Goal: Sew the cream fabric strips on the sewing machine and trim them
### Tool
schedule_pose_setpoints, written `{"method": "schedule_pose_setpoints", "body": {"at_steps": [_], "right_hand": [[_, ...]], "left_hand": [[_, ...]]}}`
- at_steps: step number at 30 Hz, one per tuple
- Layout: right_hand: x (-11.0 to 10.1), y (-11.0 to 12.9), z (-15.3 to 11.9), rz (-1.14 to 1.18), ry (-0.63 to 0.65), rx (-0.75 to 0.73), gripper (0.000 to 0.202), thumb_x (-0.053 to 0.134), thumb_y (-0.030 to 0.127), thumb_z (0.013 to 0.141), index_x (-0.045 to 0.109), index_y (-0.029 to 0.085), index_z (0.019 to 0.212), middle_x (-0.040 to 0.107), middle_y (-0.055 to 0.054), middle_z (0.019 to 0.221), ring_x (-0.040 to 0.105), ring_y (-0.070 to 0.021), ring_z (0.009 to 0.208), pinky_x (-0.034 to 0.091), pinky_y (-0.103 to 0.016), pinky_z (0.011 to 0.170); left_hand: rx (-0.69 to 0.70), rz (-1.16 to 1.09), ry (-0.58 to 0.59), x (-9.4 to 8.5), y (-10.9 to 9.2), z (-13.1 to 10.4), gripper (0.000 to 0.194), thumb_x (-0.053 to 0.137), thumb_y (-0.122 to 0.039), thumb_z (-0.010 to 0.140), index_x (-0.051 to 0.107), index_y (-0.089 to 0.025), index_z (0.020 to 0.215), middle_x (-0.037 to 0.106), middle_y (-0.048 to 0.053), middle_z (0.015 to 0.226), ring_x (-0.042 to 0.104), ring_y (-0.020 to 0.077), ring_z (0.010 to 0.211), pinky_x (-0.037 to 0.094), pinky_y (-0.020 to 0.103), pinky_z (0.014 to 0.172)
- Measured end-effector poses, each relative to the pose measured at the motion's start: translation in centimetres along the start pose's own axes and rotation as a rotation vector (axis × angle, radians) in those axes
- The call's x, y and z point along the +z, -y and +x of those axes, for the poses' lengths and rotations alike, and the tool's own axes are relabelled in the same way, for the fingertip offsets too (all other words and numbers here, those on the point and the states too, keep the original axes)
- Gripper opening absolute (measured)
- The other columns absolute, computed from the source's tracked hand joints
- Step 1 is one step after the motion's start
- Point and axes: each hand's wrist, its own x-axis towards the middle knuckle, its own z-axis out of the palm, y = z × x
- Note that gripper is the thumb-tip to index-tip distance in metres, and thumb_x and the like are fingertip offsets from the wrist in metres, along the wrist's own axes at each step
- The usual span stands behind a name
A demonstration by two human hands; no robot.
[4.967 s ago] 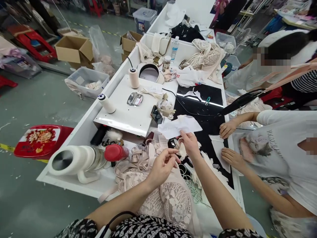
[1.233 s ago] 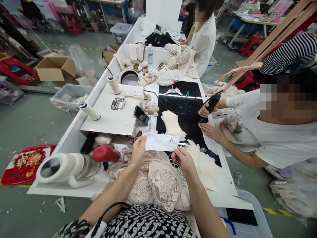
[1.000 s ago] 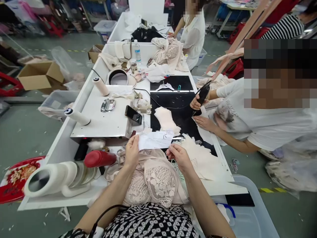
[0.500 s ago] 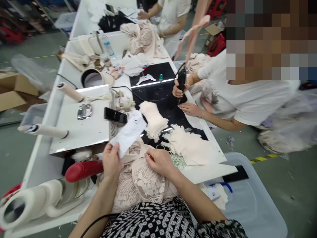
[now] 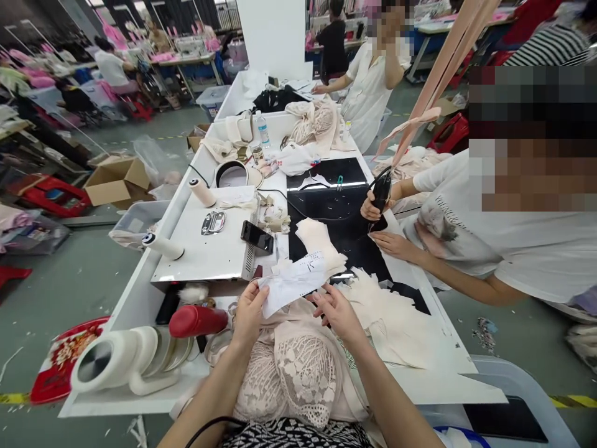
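My left hand (image 5: 250,309) pinches the left end of a white paper sheet (image 5: 291,283), which bears printed marks and handwriting. The sheet is held up over the worktable. Close to its lower right edge is my right hand (image 5: 342,314), fingers apart and bent, with nothing visible in them. Below both hands, a beige lace bra (image 5: 305,367) lies at the table's front edge against my lap. Just beyond the paper is a stack of pale peach fabric pieces (image 5: 317,239), partly covered by it. More cream fabric pieces (image 5: 396,330) are spread right of my right hand.
To the left are a red bottle (image 5: 198,320), tape rolls (image 5: 109,361), thread cones (image 5: 163,246) and a phone (image 5: 257,238) on a white machine box (image 5: 186,264). At right, a co-worker's hand (image 5: 373,205) grips a black corded tool (image 5: 382,188).
The paper has swung rightward and turned flatter, showing its writing. My right hand has come off the bra up to the paper, its fingers opening. The head view has tilted up.
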Motion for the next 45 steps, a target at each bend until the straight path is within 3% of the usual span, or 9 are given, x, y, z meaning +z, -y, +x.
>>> {"method": "schedule_pose_setpoints", "body": {"at_steps": [6, 13, 17, 20, 22, 27, 34, 45], "right_hand": [[0.2, 0.1, 0.7, 0.223, -0.078, -0.011, 0.054, 0.08, 0.054, 0.059, 0.063, 0.017, 0.095, 0.061, 0.002, 0.062, 0.058, -0.0127, 0.056, 0.045, -0.021, 0.046], [-0.1, -0.2, 1.1, 0.269, -0.151, -0.047, 0.049, 0.083, 0.053, 0.053, 0.066, 0.018, 0.081, 0.062, 0.002, 0.065, 0.054, -0.0102, 0.053, 0.047, -0.021, 0.045], [-0.1, -0.2, 1.0, 0.242, -0.178, -0.088, 0.046, 0.082, 0.054, 0.055, 0.066, 0.019, 0.078, 0.061, 0.002, 0.062, 0.055, -0.0112, 0.054, 0.048, -0.022, 0.049], [-0.2, 0.3, 0.9, 0.216, -0.21, -0.173, 0.044, 0.081, 0.055, 0.058, 0.067, 0.019, 0.079, 0.065, -0.001, 0.069, 0.06, -0.0148, 0.064, 0.053, -0.027, 0.06], [-0.2, 1.0, 0.7, 0.192, -0.218, -0.222, 0.043, 0.08, 0.055, 0.061, 0.067, 0.019, 0.08, 0.066, -0.001, 0.07, 0.061, -0.0153, 0.065, 0.053, -0.029, 0.065], [0.0, 3.8, -0.1, 0.085, -0.253, -0.349, 0.037, 0.077, 0.053, 0.067, 0.07, 0.02, 0.082, 0.062, 0.0, 0.065, 0.051, -0.0132, 0.057, 0.046, -0.027, 0.057], [0.0, 6.7, -0.8, 0.091, -0.17, -0.458, 0.034, 0.076, 0.051, 0.069, 0.07, 0.022, 0.085, 0.063, -0.002, 0.072, 0.053, -0.0176, 0.067, 0.044, -0.029, 0.06], [0.2, 6.6, -0.6, 0.077, -0.198, -0.485, 0.035, 0.075, 0.053, 0.068, 0.07, 0.021, 0.081, 0.063, -0.002, 0.07, 0.053, -0.0167, 0.064, 0.043, -0.029, 0.058]], "left_hand": [[-0.046, -0.019, 0.078, 0.1, -0.2, 0.0, 0.05, 0.086, -0.038, 0.055, 0.069, -0.015, 0.095, 0.075, 0.005, 0.088, 0.067, 0.0183, 0.079, 0.051, 0.028, 0.073], [-0.036, -0.035, 0.136, 0.2, -0.7, -0.1, 0.045, 0.085, -0.037, 0.056, 0.069, -0.016, 0.093, 0.074, 0.006, 0.089, 0.067, 0.0216, 0.088, 0.049, 0.031, 0.083], [-0.025, -0.014, 0.142, 0.1, -0.9, -0.2, 0.038, 0.081, -0.035, 0.058, 0.069, -0.016, 0.089, 0.073, 0.004, 0.083, 0.065, 0.019, 0.08, 0.048, 0.029, 0.076], [-0.011, 0.024, 0.15, -0.1, -0.8, -0.2, 0.028, 0.076, -0.031, 0.059, 0.069, -0.016, 0.081, 0.07, 0.002, 0.077, 0.061, 0.0155, 0.072, 0.045, 0.025, 0.07], [-0.006, 0.039, 0.171, -0.3, -0.8, -0.2, 0.024, 0.074, -0.029, 0.06, 0.068, -0.016, 0.08, 0.07, 0.001, 0.076, 0.059, 0.0142, 0.071, 0.044, 0.024, 0.07], [-0.003, 0.05, 0.235, -0.5, -1.1, -0.7, 0.029, 0.075, -0.03, 0.062, 0.067, -0.017, 0.087, 0.07, 0.002, 0.079, 0.059, 0.0156, 0.073, 0.043, 0.025, 0.071], [0.061, 0.191, 0.461, -0.4, -1.4, -1.9, 0.03, 0.071, -0.047, 0.076, 0.07, -0.017, 0.083, 0.067, 0.004, 0.081, 0.057, 0.0173, 0.077, 0.043, 0.026, 0.072], [0.085, 0.132, 0.406, -0.7, -1.0, -1.8, 0.032, 0.076, -0.049, 0.073, 0.072, -0.018, 0.081, 0.066, 0.003, 0.081, 0.054, 0.0149, 0.076, 0.043, 0.024, 0.071]]}}
